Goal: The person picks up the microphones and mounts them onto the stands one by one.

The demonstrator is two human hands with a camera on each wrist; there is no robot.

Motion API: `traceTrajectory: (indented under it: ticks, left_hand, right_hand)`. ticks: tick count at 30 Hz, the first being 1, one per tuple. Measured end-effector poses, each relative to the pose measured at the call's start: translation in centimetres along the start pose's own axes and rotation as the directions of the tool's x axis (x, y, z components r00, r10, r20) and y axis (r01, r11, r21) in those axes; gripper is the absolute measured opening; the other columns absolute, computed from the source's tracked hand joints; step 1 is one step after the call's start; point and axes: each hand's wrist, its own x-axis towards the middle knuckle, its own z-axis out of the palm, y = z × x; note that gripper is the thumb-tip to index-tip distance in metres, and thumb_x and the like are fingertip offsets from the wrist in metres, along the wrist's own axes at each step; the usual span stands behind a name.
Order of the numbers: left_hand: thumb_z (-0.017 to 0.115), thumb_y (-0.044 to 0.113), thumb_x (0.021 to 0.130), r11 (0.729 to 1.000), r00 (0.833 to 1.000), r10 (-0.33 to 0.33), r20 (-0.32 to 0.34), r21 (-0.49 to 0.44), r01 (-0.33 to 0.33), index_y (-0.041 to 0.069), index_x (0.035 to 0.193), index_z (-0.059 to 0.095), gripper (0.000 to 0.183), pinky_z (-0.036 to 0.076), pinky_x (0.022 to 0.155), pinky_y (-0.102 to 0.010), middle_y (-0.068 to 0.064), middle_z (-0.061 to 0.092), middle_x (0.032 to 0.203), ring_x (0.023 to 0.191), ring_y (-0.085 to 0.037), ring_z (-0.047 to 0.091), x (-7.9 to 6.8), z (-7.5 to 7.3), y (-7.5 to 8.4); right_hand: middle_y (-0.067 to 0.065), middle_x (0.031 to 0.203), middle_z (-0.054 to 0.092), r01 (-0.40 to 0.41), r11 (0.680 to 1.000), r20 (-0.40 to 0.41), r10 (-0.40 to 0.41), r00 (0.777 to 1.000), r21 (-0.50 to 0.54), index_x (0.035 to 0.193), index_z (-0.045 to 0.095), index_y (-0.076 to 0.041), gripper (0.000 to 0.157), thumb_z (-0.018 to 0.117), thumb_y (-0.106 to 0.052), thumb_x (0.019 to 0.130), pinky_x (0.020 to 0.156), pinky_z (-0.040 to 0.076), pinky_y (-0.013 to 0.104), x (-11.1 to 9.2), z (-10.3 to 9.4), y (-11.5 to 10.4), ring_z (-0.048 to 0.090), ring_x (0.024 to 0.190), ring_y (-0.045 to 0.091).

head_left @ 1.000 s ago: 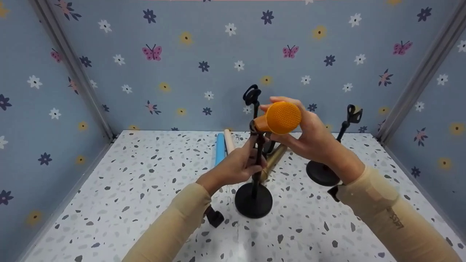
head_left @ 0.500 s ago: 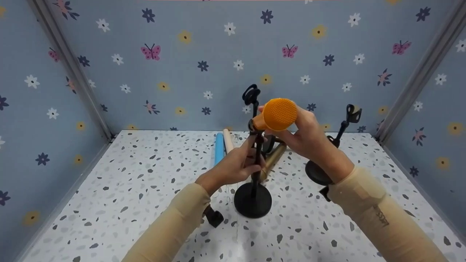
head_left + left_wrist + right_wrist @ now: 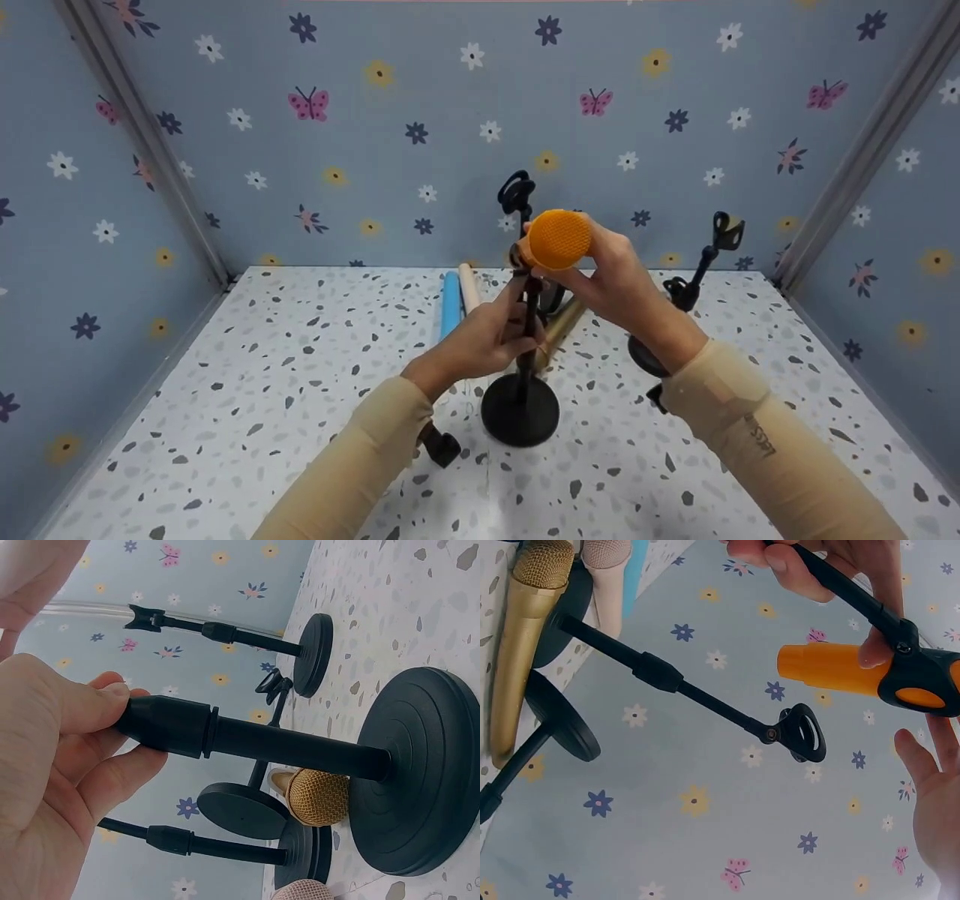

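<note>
My left hand (image 3: 487, 337) grips the pole of a black microphone stand (image 3: 520, 412), thumb and fingers around the black sleeve (image 3: 176, 724) in the left wrist view. The stand's round base is on the speckled table. An orange microphone (image 3: 559, 240) points its mesh head toward the head camera. My right hand (image 3: 619, 277) holds it near that head. In the right wrist view, the handle of the orange microphone (image 3: 825, 665) runs through the stand's clip (image 3: 907, 686), its tail out beyond. A left fingertip touches the handle there.
Another stand (image 3: 705, 266) stands at the right. A further stand's clip (image 3: 516, 193) rises behind my hands. A gold microphone (image 3: 529, 645), a pale pink microphone (image 3: 607, 585) and a blue rod-shaped thing (image 3: 451, 304) lie behind. Patterned walls (image 3: 360, 150) enclose the table.
My right hand has moved left with the orange microphone, whose head now sits closer to the clip, with less handle showing between. My left hand has kept its grip on the pole.
</note>
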Motion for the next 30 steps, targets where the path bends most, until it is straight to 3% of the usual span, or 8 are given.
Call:
traceTrajectory:
  ticks: [7,15,20,25,30]
  left_hand:
    - [0.062,-0.009,0.094,0.998,1.0,0.003,0.005,0.058,-0.003,0.015,0.162,0.003,0.093,0.057,0.084,-0.031,-0.017,0.07,0.102,0.091,-0.017,0.07,0.2,-0.2,0.2]
    - [0.062,-0.009,0.095,0.998,1.0,-0.013,0.017,0.066,0.012,0.015,0.161,0.007,0.089,0.056,0.086,-0.03,-0.014,0.071,0.103,0.092,-0.016,0.07,0.1,-0.2,0.2]
    - [0.062,-0.01,0.094,0.998,1.0,0.002,0.002,0.069,-0.002,0.012,0.159,0.013,0.084,0.056,0.088,-0.028,-0.011,0.07,0.102,0.093,-0.015,0.07,0.1,0.1,0.0]
    - [0.062,-0.01,0.094,0.998,1.0,0.007,-0.004,0.061,-0.007,0.013,0.156,0.018,0.08,0.056,0.088,-0.029,-0.013,0.07,0.103,0.094,-0.016,0.069,0.0,0.1,0.0]
    - [0.063,-0.01,0.093,0.997,1.0,0.009,-0.008,0.072,-0.009,0.013,0.154,0.02,0.078,0.056,0.087,-0.03,-0.015,0.071,0.104,0.091,-0.015,0.069,0.1,0.2,0.1]
  right_hand:
    - [0.016,0.13,0.065,-0.001,0.999,0.066,-0.003,0.998,0.046,0.132,0.052,0.003,0.051,0.076,0.005,0.087,0.094,0.055,0.035,0.3,-0.7,-0.3,0.066,0.117,0.026]
    - [0.012,0.141,0.06,0.003,1.0,0.157,-0.006,0.988,0.019,0.139,0.048,0.003,0.055,0.072,0.006,0.091,0.1,0.051,0.035,0.1,-1.9,-1.0,0.062,0.123,0.026]
    - [0.012,0.142,0.058,0.021,0.996,0.152,-0.033,0.988,0.082,0.141,0.047,0.001,0.048,0.066,-0.002,0.097,0.099,0.052,0.038,-0.3,-2.1,-1.1,0.061,0.124,0.027]
    - [0.01,0.133,0.062,-0.01,0.997,0.12,0.0,0.993,0.077,0.138,0.052,-0.002,0.04,0.062,-0.018,0.103,0.096,0.053,0.044,-1.4,-2.5,-0.9,0.061,0.124,0.027]
    - [0.007,0.133,0.061,-0.084,0.994,0.137,0.073,0.988,0.077,0.139,0.053,-0.005,0.04,0.063,-0.007,0.1,0.094,0.054,0.04,-3.2,-2.9,-0.1,0.062,0.12,0.026]
